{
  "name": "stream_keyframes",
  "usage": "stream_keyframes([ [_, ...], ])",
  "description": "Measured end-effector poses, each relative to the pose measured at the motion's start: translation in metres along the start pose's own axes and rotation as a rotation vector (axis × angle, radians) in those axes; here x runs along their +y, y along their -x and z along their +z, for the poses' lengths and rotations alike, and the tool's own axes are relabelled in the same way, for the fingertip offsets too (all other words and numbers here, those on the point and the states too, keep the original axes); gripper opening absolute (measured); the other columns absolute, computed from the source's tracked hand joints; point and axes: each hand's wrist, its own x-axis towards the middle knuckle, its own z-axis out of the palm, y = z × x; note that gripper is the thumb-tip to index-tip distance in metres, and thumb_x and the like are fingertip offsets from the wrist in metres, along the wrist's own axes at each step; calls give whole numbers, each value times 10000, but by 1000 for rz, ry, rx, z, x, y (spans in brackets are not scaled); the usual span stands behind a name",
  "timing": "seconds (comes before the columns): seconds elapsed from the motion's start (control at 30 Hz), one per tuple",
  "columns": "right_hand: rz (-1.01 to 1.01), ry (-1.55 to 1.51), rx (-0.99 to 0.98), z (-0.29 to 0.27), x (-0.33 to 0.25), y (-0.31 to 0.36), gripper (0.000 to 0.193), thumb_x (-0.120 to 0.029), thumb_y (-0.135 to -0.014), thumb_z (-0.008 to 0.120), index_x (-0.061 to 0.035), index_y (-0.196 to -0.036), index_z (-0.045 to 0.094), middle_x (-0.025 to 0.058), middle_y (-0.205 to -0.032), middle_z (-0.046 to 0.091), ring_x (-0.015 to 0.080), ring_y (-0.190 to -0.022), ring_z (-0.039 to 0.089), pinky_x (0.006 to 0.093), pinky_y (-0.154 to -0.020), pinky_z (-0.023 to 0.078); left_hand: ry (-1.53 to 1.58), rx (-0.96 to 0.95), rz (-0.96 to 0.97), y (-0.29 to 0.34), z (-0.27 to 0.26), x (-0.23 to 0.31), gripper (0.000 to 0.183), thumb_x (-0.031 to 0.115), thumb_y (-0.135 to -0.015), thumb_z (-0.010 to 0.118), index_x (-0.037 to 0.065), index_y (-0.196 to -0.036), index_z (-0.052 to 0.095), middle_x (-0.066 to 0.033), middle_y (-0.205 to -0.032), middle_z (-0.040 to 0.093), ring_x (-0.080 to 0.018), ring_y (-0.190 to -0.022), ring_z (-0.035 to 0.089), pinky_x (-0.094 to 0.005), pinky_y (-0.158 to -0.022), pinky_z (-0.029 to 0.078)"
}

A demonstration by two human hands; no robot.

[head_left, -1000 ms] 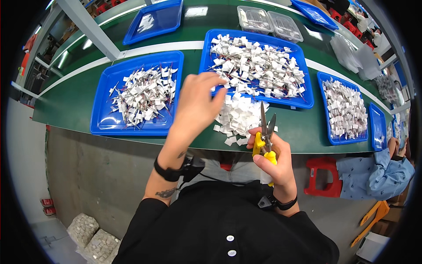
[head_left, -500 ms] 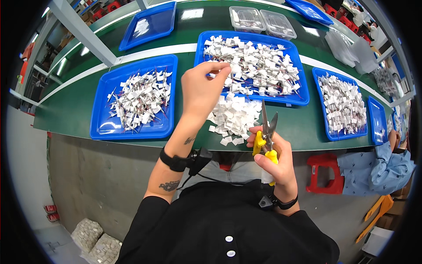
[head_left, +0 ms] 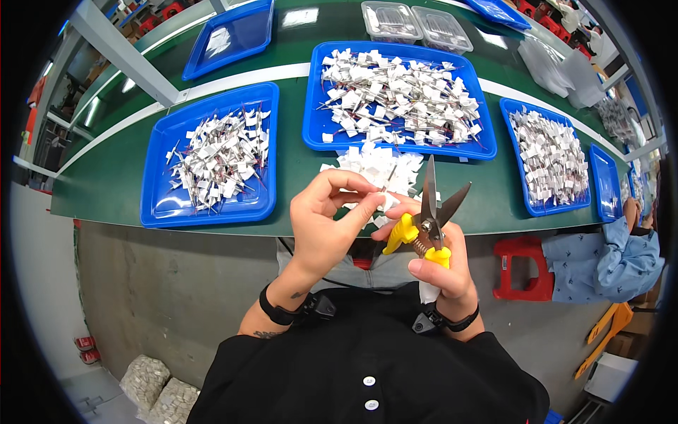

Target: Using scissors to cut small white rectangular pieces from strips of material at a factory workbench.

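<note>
My left hand (head_left: 321, 222) pinches a small wired part with a white tag (head_left: 385, 194) between thumb and forefinger. It is close to the fingertips of my right hand (head_left: 450, 275), which holds yellow-handled spring shears (head_left: 431, 222), blades up and spread apart. I cannot make out whether the right fingertips touch the tag. Behind both hands, white tag pieces (head_left: 373, 164) lie heaped on the green table (head_left: 304, 201), partly covered by my left hand. Past the heap stands a blue tray (head_left: 308, 106) full of thin wired parts with white tags.
More tagged parts fill a blue tray (head_left: 152, 177) on the left and another blue tray (head_left: 514, 159) on the right. Clear plastic boxes (head_left: 392, 22) stand at the back. A person in a blue patterned garment (head_left: 600, 265) is at the right, near a red stool (head_left: 505, 275).
My left hand has come down from the middle tray toward my right hand, and a tagged part now shows in its pinch. The shears are raised slightly, their blades wider apart.
</note>
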Motion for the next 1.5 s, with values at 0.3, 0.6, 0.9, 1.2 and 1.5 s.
stream_keyframes([
  [0.3, -18, 50, 17, -1, 1, 2, 605, -106, -706, 627, 68, -1275, 520, 194, -1313, 534, 237, -1068, 607, 361, -949, 454, -232, -76, 111, 7, -8, 4, 189, -58, -787, 724, -15, -965, 676, -108, -945, 678, -161, -842, 679, -257, -729, 565],
  [0.6, -192, 439, 170, 3, 2, 4, 605, -16, -661, 632, 36, -1255, 531, 203, -1234, 564, 252, -1061, 604, 367, -938, 466, 163, -22, -183, 11, -14, 5, 109, -48, -829, 701, -36, -916, 637, -125, -942, 675, -150, -808, 663, -256, -728, 543],
  [0.9, -196, 991, 257, 16, -2, 8, 530, -2, -629, 665, 15, -1149, 560, 160, -1001, 579, 307, -861, 609, 355, -785, 495, 647, -32, -362, 6, -18, 12, 145, -57, -836, 686, 5, -882, 564, -132, -936, 649, -156, -776, 647, -281, -708, 545],
  [1.2, -237, 977, 273, 22, 8, -4, 482, -18, -622, 686, 8, -1091, 576, 153, -938, 604, 325, -828, 618, 364, -744, 504, 612, 27, -288, 9, -8, 10, 140, -78, -835, 683, 0, -879, 575, -134, -952, 644, -167, -811, 652, -287, -733, 555],
  [1.5, -281, 992, 322, 22, 15, -6, 416, 1, -626, 666, 34, -1036, 603, 145, -822, 609, 266, -700, 618, 304, -669, 487, 573, 66, -246, 11, -6, 7, 140, -98, -817, 693, -21, -864, 585, -132, -961, 635, -158, -817, 648, -278, -729, 573],
])
